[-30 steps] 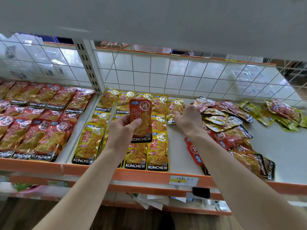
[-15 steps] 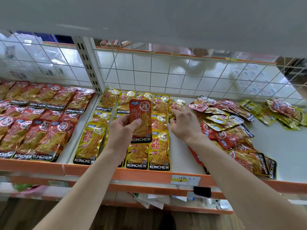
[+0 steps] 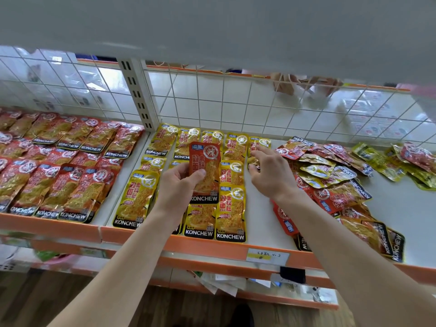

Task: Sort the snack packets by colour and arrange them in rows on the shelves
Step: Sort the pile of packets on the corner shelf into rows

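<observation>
My left hand [image 3: 175, 185] grips a red packet [image 3: 205, 171] by its left edge and holds it upright above the rows of yellow packets [image 3: 139, 199] on the middle shelf section. My right hand [image 3: 271, 173] hovers just right of those rows. Its spread fingers touch the rightmost yellow packet [image 3: 260, 143] in the back row. Rows of red packets [image 3: 70, 175] fill the left shelf section. A mixed heap of red and yellow packets [image 3: 335, 182] lies to the right of my right hand.
The white shelf [image 3: 264, 223] has an orange front lip with a price label [image 3: 267, 256]. A wire grid backs it, with a slotted upright post [image 3: 138, 95] between the sections. The shelf above overhangs low. More loose packets [image 3: 405, 161] lie far right.
My right hand moved left from the heap to the back of the yellow rows and spread its fingers over a yellow packet there. The left hand kept the red packet still.
</observation>
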